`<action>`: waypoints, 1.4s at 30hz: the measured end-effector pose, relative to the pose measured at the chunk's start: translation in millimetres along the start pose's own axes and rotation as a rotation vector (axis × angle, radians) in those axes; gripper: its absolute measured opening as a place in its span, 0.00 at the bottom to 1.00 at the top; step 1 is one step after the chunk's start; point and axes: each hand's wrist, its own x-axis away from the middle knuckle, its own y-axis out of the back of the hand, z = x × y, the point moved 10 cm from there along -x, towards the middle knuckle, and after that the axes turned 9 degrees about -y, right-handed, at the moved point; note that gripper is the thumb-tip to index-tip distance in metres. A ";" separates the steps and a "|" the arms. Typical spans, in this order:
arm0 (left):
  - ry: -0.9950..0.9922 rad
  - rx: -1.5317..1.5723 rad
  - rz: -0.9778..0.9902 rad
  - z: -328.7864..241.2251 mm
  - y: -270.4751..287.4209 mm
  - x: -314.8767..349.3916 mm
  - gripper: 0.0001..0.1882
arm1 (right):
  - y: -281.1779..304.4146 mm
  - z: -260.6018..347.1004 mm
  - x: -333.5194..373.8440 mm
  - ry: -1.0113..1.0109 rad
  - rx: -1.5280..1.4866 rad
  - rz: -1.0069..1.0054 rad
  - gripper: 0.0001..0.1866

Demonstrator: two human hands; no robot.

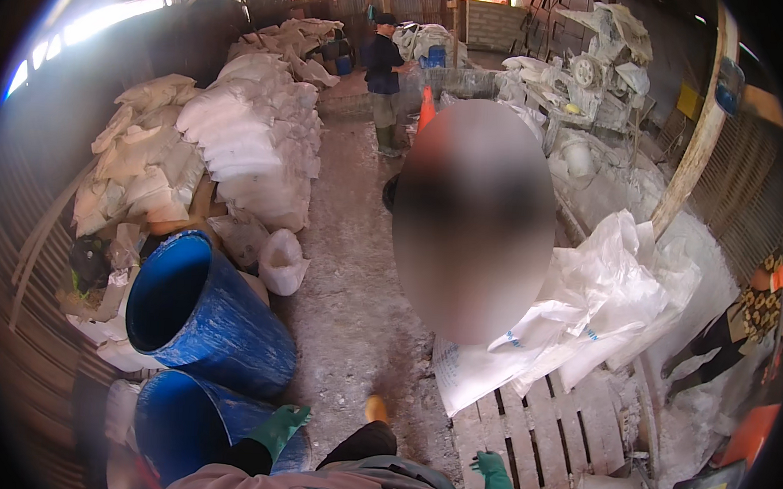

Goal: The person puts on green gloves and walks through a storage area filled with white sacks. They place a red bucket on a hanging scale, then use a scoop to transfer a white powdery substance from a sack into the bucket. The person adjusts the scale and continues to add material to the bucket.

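Note:
My left hand (281,428), in a green glove, is beside the nearer blue barrel (262,424), its fingers apart and nothing seen in them. Whether it touches the barrel I cannot tell. My right hand (491,471), gloved in green too, hangs near the edge of a wooden pallet (536,434). Its fingers look spread and hold nothing. A second blue barrel (237,325), tilted with its dark mouth to the upper left, lies just beyond the first. White sacks (583,299) stand on the far part of the pallet.
Stacked white sacks (255,140) line the left side of the dusty floor (346,269). A person (383,85) in dark clothing stands farther back, near an orange cone (427,109). Dusty machinery (586,78) and a leaning wooden post (703,119) are on the right. A blurred oval hides the middle.

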 end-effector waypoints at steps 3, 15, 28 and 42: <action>0.002 0.042 -0.048 15.9 9.0 -16.8 0.28 | -25.7 53.0 -3.4 0.048 0.029 0.029 0.18; 0.024 0.327 -0.218 63.5 114.9 -141.5 0.19 | -17.8 91.7 3.1 -0.372 0.487 -0.045 0.19; -0.125 0.499 -0.118 -116.6 134.6 -297.0 0.24 | -286.2 415.9 -104.6 0.096 0.617 0.131 0.17; -0.100 0.399 -0.304 -207.7 224.9 -417.6 0.21 | -386.4 584.7 -269.5 -0.154 0.657 0.100 0.18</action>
